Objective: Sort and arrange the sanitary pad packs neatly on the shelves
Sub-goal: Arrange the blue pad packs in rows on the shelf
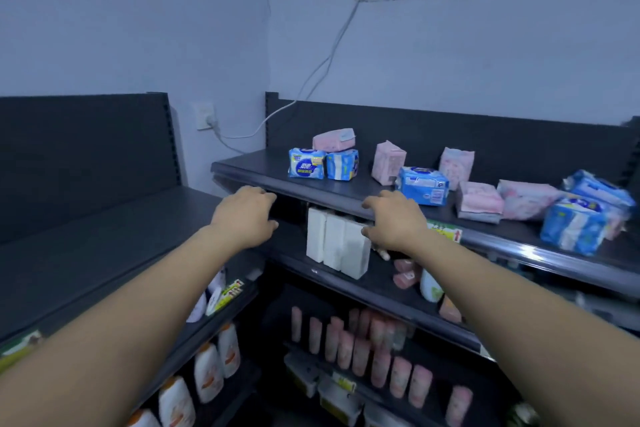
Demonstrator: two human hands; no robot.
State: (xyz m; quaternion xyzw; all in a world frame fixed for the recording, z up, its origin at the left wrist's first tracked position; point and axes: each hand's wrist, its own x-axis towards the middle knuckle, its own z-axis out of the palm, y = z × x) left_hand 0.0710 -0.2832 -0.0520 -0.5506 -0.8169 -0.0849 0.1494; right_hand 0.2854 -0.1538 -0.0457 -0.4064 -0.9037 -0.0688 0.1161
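**Fingers (266, 198) loosely curled at the edge of the top shelf (256, 166)**

Fingers of the left hand (244, 215) are bent, slightly apart and hold nothing. They lie at the front edge of the top shelf, near its left end. The right hand (396, 222) is further right at the same edge, its fingers likewise loosely curled and gripping nothing. Whether either hand touches the edge cannot be told.

Sanitary pad packs lie unsorted on the top shelf. At the left, two blue packs (306, 165) stand side by side with a pink pack (334, 139) lying across them. An upright pink pack (388, 163) stands further right. A tilted blue pack (423, 185) sits just beyond the right hand. More pink packs (479, 201) follow, and a cluster of blue packs (575, 227) lies at the right end.

On the shelf below, three white packs (334, 243) stand upright side by side between the hands. The rightmost is partly hidden by the right hand.

Pink tubes (381, 367) fill a lower shelf. White bottles (207, 371) stand in the left unit. A wall socket (206, 116) with a cable (322, 66) sits in the far corner.
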